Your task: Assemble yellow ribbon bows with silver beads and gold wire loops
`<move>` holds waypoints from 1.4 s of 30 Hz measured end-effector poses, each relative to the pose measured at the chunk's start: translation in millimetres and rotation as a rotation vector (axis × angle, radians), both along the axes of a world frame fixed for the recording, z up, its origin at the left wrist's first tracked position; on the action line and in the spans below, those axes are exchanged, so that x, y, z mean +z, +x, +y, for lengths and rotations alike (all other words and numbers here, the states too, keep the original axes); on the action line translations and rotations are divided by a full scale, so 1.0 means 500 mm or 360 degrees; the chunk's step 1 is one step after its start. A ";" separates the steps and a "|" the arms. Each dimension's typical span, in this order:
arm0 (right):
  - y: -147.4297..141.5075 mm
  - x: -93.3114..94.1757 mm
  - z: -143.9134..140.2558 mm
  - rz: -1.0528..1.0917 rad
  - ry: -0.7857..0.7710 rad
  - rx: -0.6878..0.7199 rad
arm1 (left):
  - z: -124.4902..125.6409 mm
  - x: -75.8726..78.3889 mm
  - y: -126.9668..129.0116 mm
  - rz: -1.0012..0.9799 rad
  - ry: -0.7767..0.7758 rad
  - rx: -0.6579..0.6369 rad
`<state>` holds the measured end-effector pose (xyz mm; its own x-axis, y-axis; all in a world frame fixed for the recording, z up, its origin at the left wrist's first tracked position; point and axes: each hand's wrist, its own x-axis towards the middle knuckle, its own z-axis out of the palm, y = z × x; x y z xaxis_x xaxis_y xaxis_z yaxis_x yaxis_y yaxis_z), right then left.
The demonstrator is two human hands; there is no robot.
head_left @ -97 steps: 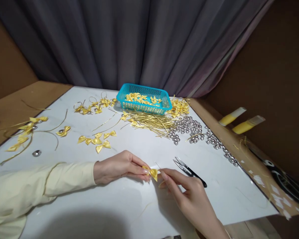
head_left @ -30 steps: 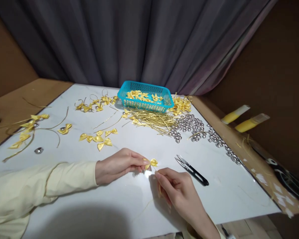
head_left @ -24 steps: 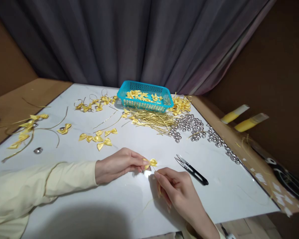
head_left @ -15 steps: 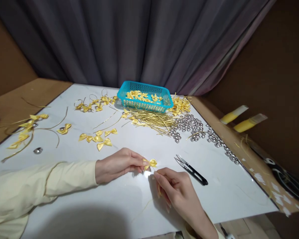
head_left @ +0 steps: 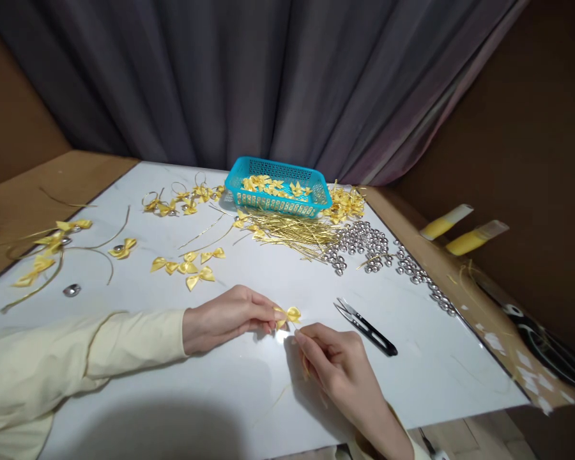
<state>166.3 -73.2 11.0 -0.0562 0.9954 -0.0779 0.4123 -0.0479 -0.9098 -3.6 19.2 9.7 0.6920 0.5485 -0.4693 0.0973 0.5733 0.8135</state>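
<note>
left hand (head_left: 225,317) pinching yellow bow (head_left: 287,315), right hand (head_left: 333,364) pinching thin wire, no legible writing

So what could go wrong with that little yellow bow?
The left hand pinches the small bow only at its fingertips, so it may slip or get crumpled. The right hand works a thin gold wire close by, which might poke a finger. The open snips lie just beside that hand and could nick it.

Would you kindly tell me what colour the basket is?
The basket is turquoise blue, seen in the head view.
</note>
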 end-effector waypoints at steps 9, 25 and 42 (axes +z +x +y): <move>-0.003 0.004 0.000 -0.0115 -0.0006 0.0003 | -0.003 0.002 0.001 -0.0003 -0.0012 0.0023; -0.001 -0.003 -0.006 0.0017 0.0050 -0.0104 | -0.037 0.027 0.008 -0.0055 0.0120 -0.0033; 0.014 0.005 -0.006 0.0322 -0.0165 0.0066 | -0.041 0.037 0.001 0.0183 0.1022 -0.0003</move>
